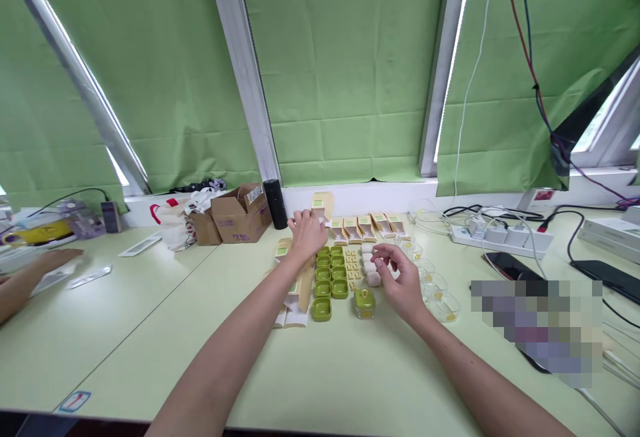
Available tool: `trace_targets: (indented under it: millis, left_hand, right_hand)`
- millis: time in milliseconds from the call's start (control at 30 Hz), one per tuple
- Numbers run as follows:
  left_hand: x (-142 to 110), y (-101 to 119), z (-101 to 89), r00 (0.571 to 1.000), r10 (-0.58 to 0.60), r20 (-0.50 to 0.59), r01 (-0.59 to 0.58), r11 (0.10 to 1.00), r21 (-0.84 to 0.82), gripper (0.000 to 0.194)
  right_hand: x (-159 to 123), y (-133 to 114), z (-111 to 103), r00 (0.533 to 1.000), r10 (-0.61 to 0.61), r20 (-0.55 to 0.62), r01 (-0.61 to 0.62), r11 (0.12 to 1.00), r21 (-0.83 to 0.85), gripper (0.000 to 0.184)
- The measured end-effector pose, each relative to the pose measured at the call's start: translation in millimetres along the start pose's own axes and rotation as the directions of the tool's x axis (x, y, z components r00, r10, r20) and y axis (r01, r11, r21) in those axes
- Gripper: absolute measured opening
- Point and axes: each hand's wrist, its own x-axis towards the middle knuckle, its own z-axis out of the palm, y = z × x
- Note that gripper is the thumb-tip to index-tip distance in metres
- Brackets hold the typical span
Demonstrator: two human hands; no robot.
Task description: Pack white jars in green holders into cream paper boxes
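My left hand (pixel 306 236) reaches to the back of the table, its fingers curled at an unfolded kraft-and-white cardboard box (pixel 326 202) with a green label. My right hand (pixel 401 284) hovers by a column of white rolls (pixel 373 278), fingers loosely bent and apart, with nothing visible in it. Below it stands a small clear container with a green lid (pixel 365 300). Two columns of square green lids (pixel 323 308) lie between my hands, beside rows of small yellow pieces (pixel 353 270). Clear containers (pixel 443 305) with yellow spots stand to the right.
More labelled cardboard boxes (pixel 353 229) line the back, others lie under my left forearm. Further left are a brown carton (pixel 243 214), a black cylinder (pixel 275 204) and a white bag (pixel 175 224). A power strip (pixel 503 240) with cables lies right. Another person's hand (pixel 55 260) is far left.
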Motion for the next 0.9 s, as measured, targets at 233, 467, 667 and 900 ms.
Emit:
trace_targets:
  millis: [233,467,667,900]
  left_hand:
    - [-99.6,37.1,-23.9,0.897,0.352,-0.266,-0.375,0.926,-0.038,0.054]
    - [-148.5,39.1,-19.9,0.803,0.555,-0.218,-0.563,0.826,0.027,0.063]
    - [-140.4,27.2,-18.6,0.778,0.535,-0.33,-0.617,0.751,-0.235,0.045]
    - [-113.0,34.8,-16.6,0.932,0.274,-0.236,-0.362,0.706,-0.609,0.055]
  right_hand:
    - [6.6,3.9,5.1,0.996,0.087,-0.001,-0.087,0.99,-0.109,0.048]
    - [7.3,-2.5,9.6,0.982,0.186,-0.022,-0.183,0.98,0.083,0.059]
    - [6.4,-6.1,6.0,0.991,0.132,0.028,-0.135,0.97,0.202,0.049]
    - [0.8,-1.2,3.9,0.999,0.003,0.05,-0.006,0.998,0.061,0.042]
